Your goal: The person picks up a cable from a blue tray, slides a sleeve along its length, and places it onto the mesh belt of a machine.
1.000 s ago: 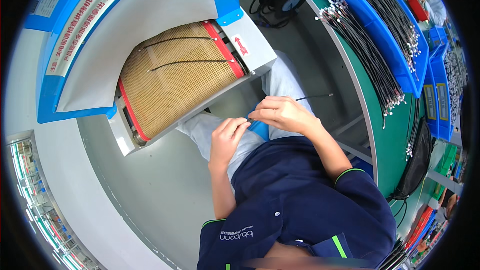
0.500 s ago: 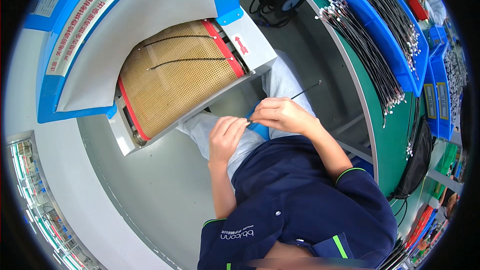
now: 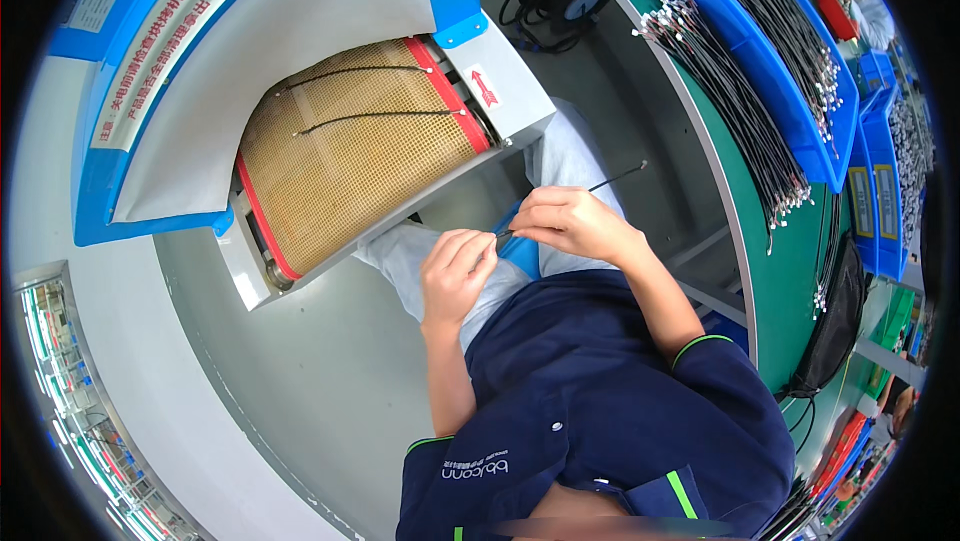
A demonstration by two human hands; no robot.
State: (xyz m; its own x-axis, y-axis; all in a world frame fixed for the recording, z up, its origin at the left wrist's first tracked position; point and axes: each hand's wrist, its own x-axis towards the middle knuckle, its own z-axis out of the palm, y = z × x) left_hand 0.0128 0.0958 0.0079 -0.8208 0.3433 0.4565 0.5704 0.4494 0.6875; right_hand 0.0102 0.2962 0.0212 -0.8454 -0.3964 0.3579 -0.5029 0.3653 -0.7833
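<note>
In front of my lap, my left hand (image 3: pixel 456 276) and my right hand (image 3: pixel 575 228) are both closed on a thin black cable (image 3: pixel 618 179). Their fingertips almost meet around a short dark piece of it. From behind the right fingers its free end sticks out to the upper right, tipped with a small connector. The end at my left fingers is mostly hidden. Beyond my hands, two similar black cables (image 3: pixel 380 117) lie crosswise on the tan mesh conveyor belt (image 3: pixel 350 186) with red edges.
A blue and white machine hood (image 3: pixel 300 41) covers the belt's far part. To my right, a green worktable (image 3: pixel 735 156) bears a bundle of black cables (image 3: pixel 725 101) and a blue bin (image 3: pixel 843 156) with more cables. A black cable coil (image 3: pixel 550 6) sits below the table edge.
My fingers have shifted slightly on the cable, and a little more of its dark piece shows between them. The free end has moved slightly right.
</note>
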